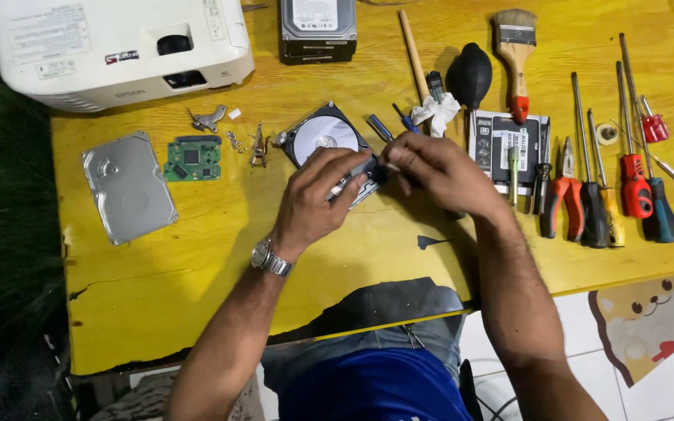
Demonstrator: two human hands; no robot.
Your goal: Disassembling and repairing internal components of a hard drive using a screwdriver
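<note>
An opened hard drive [323,134] with a shiny silver platter lies on the yellow wooden table [196,257]. My left hand [317,199], with a metal watch on the wrist, grips the near edge of the drive. My right hand [434,171] is closed with its fingertips at the drive's right corner, pinching a small tool whose tip I cannot make out. The near part of the drive is hidden under both hands.
The drive's metal lid [128,185], a green circuit board [193,158] and small metal parts [209,118] lie to the left. A white projector [118,47] and a second hard drive [318,30] sit at the back. Screwdrivers and pliers [587,195], a brush [515,47] and a black air blower [470,76] lie right.
</note>
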